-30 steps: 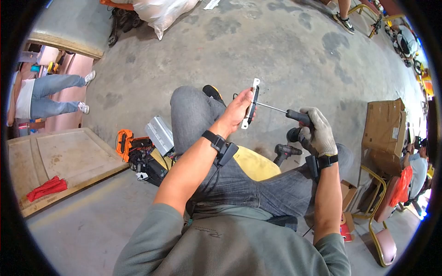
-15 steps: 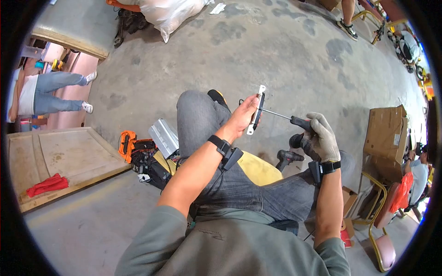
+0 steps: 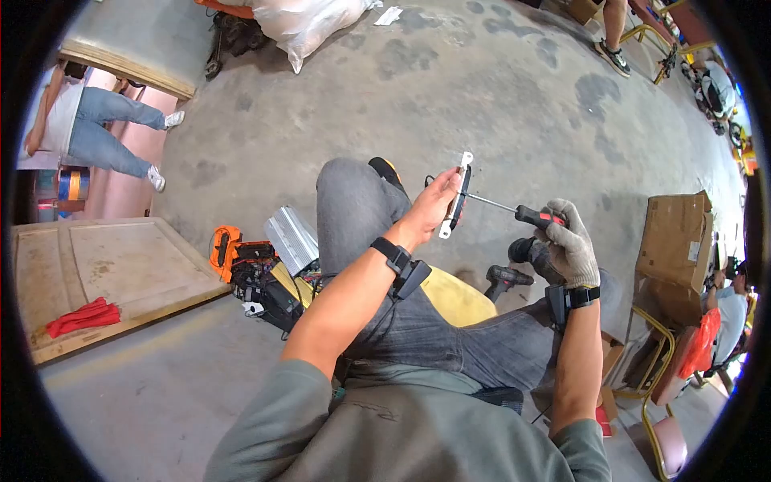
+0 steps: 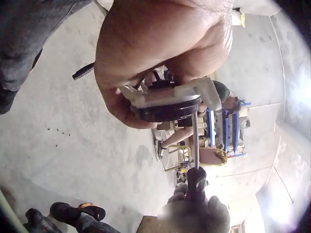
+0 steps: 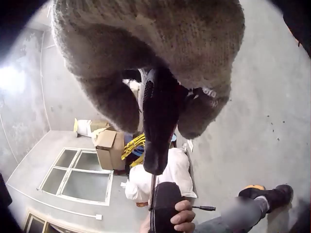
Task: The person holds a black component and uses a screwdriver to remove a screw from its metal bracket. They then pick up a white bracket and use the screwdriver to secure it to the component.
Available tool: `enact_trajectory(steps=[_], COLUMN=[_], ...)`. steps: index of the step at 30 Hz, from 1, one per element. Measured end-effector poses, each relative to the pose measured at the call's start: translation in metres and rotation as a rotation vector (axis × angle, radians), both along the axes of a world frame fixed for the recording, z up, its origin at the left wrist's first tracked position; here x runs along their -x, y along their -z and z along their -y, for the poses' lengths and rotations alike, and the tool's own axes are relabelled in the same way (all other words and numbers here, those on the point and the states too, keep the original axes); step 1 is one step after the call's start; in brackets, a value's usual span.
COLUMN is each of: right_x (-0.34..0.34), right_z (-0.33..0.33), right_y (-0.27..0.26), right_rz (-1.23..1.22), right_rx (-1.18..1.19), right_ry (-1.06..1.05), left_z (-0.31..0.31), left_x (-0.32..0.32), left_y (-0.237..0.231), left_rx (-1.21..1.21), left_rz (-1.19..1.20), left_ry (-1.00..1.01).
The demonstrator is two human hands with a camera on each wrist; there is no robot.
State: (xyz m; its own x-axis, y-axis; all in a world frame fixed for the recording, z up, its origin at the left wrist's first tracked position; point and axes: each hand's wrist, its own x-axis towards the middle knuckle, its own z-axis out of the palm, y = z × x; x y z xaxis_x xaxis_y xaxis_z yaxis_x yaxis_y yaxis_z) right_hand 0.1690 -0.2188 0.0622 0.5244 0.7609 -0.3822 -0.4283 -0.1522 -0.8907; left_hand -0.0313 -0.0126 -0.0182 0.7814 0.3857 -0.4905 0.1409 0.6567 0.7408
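Note:
My bare left hand [image 3: 427, 213] grips a narrow white-and-black part [image 3: 456, 197] with a holed tab at each end. In the left wrist view its black oval side [image 4: 165, 110] faces the screwdriver, the fingers wrapped around the back. My right hand [image 3: 572, 251], in a grey knit glove, holds the black-and-red handle of a screwdriver [image 3: 538, 218] between thumb and fingers. The metal shaft [image 4: 196, 141] runs from the handle to the edge of the part, its tip hidden behind the black side. A short dark rod [image 4: 83, 71] sticks out beyond the left hand.
A cordless drill [image 3: 507, 278] stands on the floor by the right knee. Left of the legs lie an orange tool [image 3: 225, 251] and a silver box [image 3: 292, 239]. A wooden panel [image 3: 120, 269] carries a red cloth [image 3: 83, 316]. Cardboard boxes [image 3: 673, 241] stand at right.
Both hands and the surroundings shift slightly right in the head view. The right fingers have changed position on the handle, showing more of its red part; the shaft still meets the part.

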Motion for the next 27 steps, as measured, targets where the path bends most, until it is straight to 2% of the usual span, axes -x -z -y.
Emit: enact_trajectory(steps=[5,7,8,9,11,12,13,16,18,19,21,24,25,27], right_x=[-0.001,-0.001,-0.014,-0.012,-0.005,-0.006,-0.004,-0.004,-0.021,-0.018,-0.007,-0.001,0.002,0.006], right_z=[-0.004,-0.007,0.010,0.009,0.004,0.003,0.001,-0.002,0.004,0.005,0.005,0.001,-0.001,-0.004], right_y=[-0.018,-0.031,0.008,0.007,0.005,0.000,-0.005,-0.017,-0.013,-0.008,0.006,0.001,-0.005,-0.023], right_rz=[-0.137,0.337,0.402,0.403,-0.087,-0.098,-0.098,-0.138,-0.172,-0.171,-0.061,-0.004,-0.004,-0.103], right_rx=[0.251,0.449,0.296,0.298,0.048,-0.033,-0.032,0.106,0.337,0.337,0.060,-0.028,-0.028,0.193], right_ry=[-0.025,-0.332,-0.304,-0.305,0.032,-0.062,-0.062,-0.013,-0.211,-0.206,-0.014,0.006,0.005,-0.051], left_z=[0.000,0.000,0.000,0.001,0.001,0.000,0.001,0.001,0.001,0.002,0.004,0.001,0.002,0.003], left_x=[-0.001,-0.001,-0.001,0.000,-0.001,-0.001,-0.002,-0.002,-0.001,-0.002,-0.003,0.000,-0.001,-0.003], left_y=[0.009,0.002,-0.001,-0.001,-0.001,-0.001,0.001,0.003,0.001,-0.001,-0.005,-0.001,-0.001,-0.001], left_rx=[0.034,0.035,0.038,0.041,0.031,0.020,0.021,0.017,0.035,0.035,0.052,0.048,0.047,0.035], left_rz=[0.031,0.010,0.012,0.014,0.004,-0.007,-0.007,-0.008,-0.002,0.000,-0.019,0.025,0.025,-0.015], left_ry=[-0.016,-0.019,-0.020,-0.023,-0.022,-0.020,-0.020,-0.024,-0.022,-0.017,-0.071,-0.005,-0.006,-0.047])
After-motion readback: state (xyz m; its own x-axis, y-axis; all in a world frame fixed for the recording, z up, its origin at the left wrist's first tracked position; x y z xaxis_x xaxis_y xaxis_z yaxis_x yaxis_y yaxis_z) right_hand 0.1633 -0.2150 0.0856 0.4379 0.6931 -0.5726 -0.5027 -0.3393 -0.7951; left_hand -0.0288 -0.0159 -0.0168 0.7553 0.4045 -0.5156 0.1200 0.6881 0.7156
